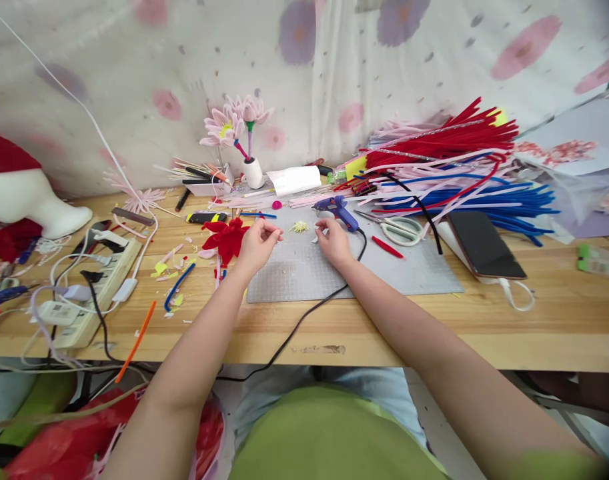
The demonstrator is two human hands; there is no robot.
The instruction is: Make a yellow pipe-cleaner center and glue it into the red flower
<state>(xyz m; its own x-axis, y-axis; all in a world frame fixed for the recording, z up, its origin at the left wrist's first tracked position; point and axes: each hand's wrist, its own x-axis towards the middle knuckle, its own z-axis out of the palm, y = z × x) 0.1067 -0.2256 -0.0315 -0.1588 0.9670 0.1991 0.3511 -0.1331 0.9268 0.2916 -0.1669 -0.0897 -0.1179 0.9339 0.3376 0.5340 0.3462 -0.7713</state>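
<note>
My left hand (259,245) hovers over the left part of a grey cutting mat (294,283), beside a red fuzzy flower (226,240). Its thumb and fingers are drawn together, and whatever is between them is too small to make out. Over the mat's middle is my right hand (333,241), fingers also pinched, with a tiny pale bit at the tips that I cannot name. A small cluster of yellow stamens (299,227) lies on the mat between both hands. Just behind my right hand rests a blue hot glue gun (338,211), its black cord running under my right wrist.
Scissors (401,230), a red petal-shaped piece (387,247) and a phone (484,245) lie to the right. Bundled red pipe cleaners (444,140) and blue ones (504,203) fill the back right. A white vase (253,173) holds pink flowers. At left sits a power strip (101,293).
</note>
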